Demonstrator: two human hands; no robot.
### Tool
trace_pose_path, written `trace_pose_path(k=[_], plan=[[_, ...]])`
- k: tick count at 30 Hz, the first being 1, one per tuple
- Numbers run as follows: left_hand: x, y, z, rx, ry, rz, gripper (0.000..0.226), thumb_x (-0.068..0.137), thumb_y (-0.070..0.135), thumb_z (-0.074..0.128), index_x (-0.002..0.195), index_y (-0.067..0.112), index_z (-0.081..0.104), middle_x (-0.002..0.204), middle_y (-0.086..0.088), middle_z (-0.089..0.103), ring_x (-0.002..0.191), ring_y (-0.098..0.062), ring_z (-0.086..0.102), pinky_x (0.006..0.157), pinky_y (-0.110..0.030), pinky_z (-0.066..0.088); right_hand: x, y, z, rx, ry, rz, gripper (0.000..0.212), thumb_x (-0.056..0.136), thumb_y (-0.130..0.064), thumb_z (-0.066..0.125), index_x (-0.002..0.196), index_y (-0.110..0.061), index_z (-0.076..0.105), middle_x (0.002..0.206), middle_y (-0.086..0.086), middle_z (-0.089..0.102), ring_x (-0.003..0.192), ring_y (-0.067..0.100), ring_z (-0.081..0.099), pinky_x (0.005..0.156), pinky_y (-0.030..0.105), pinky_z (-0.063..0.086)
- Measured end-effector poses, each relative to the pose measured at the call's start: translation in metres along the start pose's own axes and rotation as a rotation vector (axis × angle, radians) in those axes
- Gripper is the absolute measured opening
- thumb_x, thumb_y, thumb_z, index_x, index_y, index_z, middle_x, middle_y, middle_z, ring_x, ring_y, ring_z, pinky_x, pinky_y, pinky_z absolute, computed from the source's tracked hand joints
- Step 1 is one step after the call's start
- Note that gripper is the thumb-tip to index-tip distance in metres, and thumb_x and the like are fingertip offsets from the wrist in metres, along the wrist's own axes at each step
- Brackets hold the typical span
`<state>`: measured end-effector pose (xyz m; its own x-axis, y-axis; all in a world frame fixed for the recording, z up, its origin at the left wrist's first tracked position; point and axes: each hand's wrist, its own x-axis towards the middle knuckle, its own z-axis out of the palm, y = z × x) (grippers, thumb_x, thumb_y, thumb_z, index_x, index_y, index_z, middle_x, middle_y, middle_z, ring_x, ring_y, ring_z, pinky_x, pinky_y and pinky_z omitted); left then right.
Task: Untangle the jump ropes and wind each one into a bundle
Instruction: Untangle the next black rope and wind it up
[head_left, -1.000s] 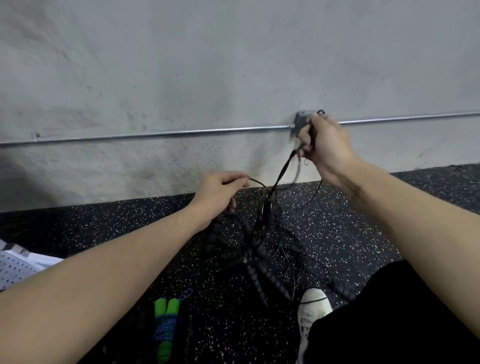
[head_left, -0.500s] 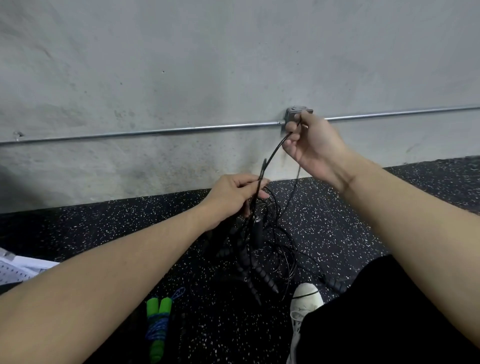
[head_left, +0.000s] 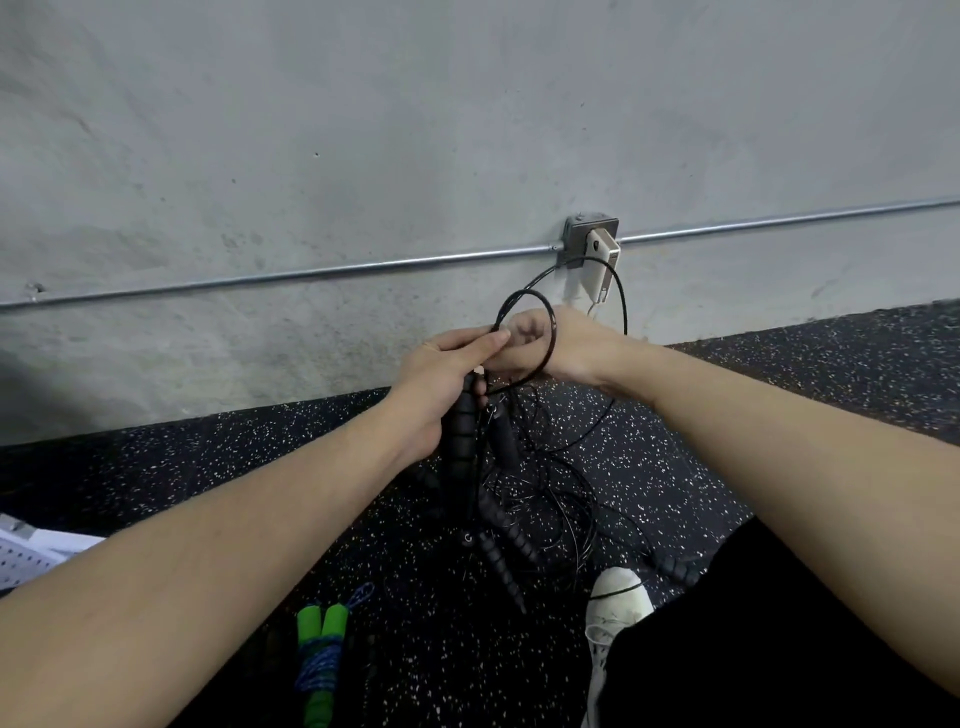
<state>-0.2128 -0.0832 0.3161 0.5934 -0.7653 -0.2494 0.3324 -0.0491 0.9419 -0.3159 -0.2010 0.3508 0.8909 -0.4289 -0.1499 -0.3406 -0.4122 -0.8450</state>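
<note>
black rope (head_left: 524, 332) looped over right hand (head_left: 545, 345)

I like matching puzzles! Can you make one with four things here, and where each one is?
Things:
1. black ribbed handle
2. green-handled jump rope
3. white shoe
4. white charger

Places:
A. plugged in at the wall box
B. gripped in the left hand
C. bundled on the floor, lower left
D. on the floor beside the black trouser leg

Pairs: 1-B, 2-C, 3-D, 4-A
</note>
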Motion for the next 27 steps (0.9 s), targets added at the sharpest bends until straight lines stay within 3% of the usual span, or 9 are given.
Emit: trace_pose_path(k=[3,7,9,13,16,20,24,27], plan=[[0.000,0.002,-0.001,-0.002,0.020,0.012,0.010,0.081,0.021,0.084,0.090,0.021,0.079,0.065,0.003,0.068,0.047,-0.009,0.048,0.045,-0.023,0.046,0.005,0.000,0.001,0.000,0.025,-0.016,0.026,0.085,-0.021,0.078,0.069,-0.018,0.058,0.063,0.002,0.053,0.059,0.013,0.046,0.054,0.027,0.033],[0.001,0.008,-0.011,0.057,0.057,0.029,0.011,0.083,0.021,0.084,0.091,0.018,0.076,0.066,0.003,0.069,0.043,-0.010,0.051,0.043,-0.022,0.047,0.009,0.004,-0.002,0.122,0.045,0.040,0.014,0.087,-0.021,0.077,0.077,-0.018,0.068,0.078,0.006,0.075,0.072,0.018,0.066,0.075,0.035,0.052],[0.004,0.007,-0.017,0.129,0.060,0.056,0.009,0.086,0.021,0.081,0.090,0.017,0.075,0.072,0.001,0.071,0.043,-0.010,0.051,0.043,-0.022,0.047,0.009,0.003,-0.006,0.170,0.086,0.011,0.011,0.092,-0.016,0.071,0.083,-0.014,0.066,0.074,0.002,0.074,0.069,0.009,0.069,0.076,0.033,0.053],[0.011,0.011,-0.027,0.173,0.118,0.165,0.011,0.093,0.018,0.075,0.083,0.017,0.069,0.069,0.000,0.065,0.042,-0.011,0.047,0.040,-0.023,0.043,0.009,0.002,-0.014,0.280,0.130,-0.026,0.010,0.101,-0.016,0.057,0.092,-0.014,0.061,0.067,0.000,0.064,0.066,0.020,0.066,0.083,0.052,0.057],[0.014,0.016,-0.031,0.143,0.169,0.224,0.019,0.095,0.017,0.072,0.079,0.020,0.064,0.067,-0.001,0.059,0.043,-0.012,0.047,0.041,-0.024,0.042,0.008,-0.003,-0.021,0.399,0.130,-0.014,0.014,0.104,-0.015,0.050,0.094,-0.013,0.059,0.059,-0.003,0.045,0.052,0.015,0.049,0.064,0.040,0.058],[0.014,0.038,-0.032,-0.011,0.237,0.268,0.017,0.096,0.016,0.071,0.082,0.019,0.062,0.066,0.002,0.056,0.044,-0.011,0.046,0.043,-0.024,0.042,0.009,-0.001,-0.031,0.411,0.128,0.048,0.018,0.106,-0.019,0.048,0.097,-0.011,0.062,0.053,-0.008,0.039,0.046,0.011,0.037,0.047,0.025,0.041],[0.009,0.053,-0.027,-0.048,0.103,0.261,0.017,0.094,0.018,0.073,0.081,0.022,0.063,0.064,0.003,0.058,0.045,-0.012,0.046,0.043,-0.024,0.043,-0.002,0.005,-0.026,0.017,-0.143,0.146,0.027,0.105,-0.032,0.049,0.115,-0.015,0.066,0.058,-0.007,0.049,0.053,0.010,0.051,0.058,0.027,0.051],[0.006,0.053,-0.018,-0.055,0.057,0.261,0.015,0.093,0.018,0.073,0.082,0.021,0.064,0.065,0.002,0.059,0.046,-0.013,0.047,0.045,-0.024,0.043,-0.001,0.004,-0.023,0.077,-0.135,0.225,0.029,0.103,-0.034,0.053,0.117,-0.013,0.066,0.074,0.004,0.072,0.064,0.015,0.067,0.073,0.031,0.061]])
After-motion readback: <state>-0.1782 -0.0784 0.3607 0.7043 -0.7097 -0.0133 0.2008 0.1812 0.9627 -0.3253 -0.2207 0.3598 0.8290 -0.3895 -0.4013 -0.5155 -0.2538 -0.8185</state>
